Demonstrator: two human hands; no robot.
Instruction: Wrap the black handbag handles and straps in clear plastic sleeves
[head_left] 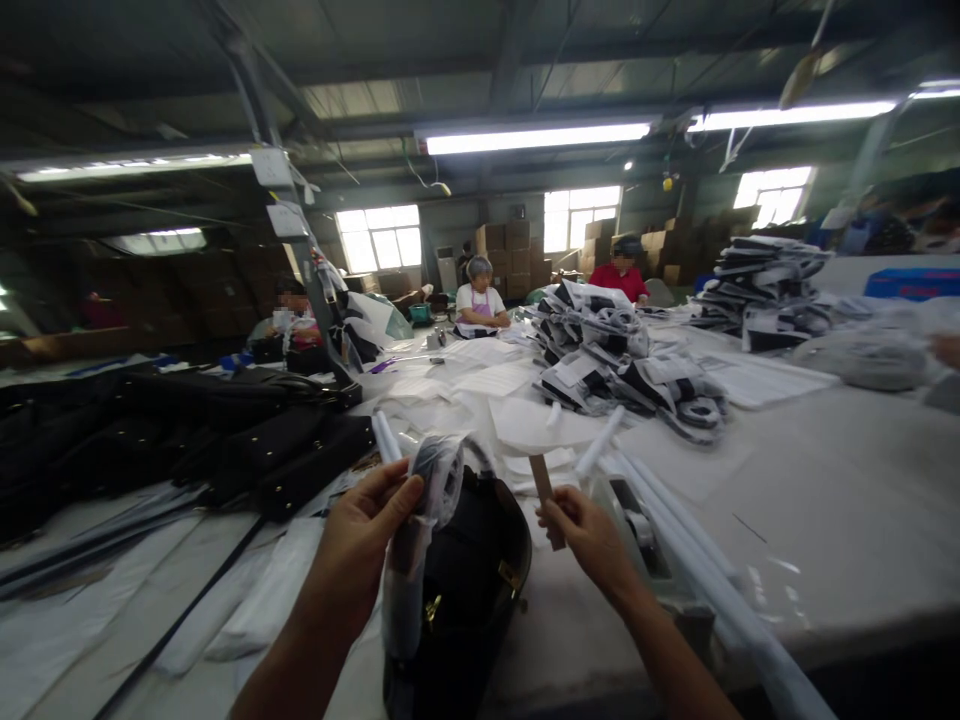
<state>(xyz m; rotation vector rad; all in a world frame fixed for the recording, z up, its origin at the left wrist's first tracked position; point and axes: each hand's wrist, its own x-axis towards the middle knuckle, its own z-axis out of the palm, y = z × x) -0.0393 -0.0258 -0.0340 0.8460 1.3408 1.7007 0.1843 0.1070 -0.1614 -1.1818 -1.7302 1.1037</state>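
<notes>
A black handbag (469, 590) with gold fittings stands on the white table right in front of me. My left hand (360, 545) grips a strap wrapped in clear plastic (439, 480) at the top of the bag. My right hand (589, 535) pinches a brown strip of tape (544, 490), held upright beside the bag. Behind it sits a tape dispenser (634, 520).
Black bags (247, 440) lie piled on the left. White paper sheets (487, 385) and wrapped bundles (622, 370) cover the middle of the table. White tubes (697, 560) run along the right. Three people (480, 300) sit at the far end, before cardboard boxes (510, 250).
</notes>
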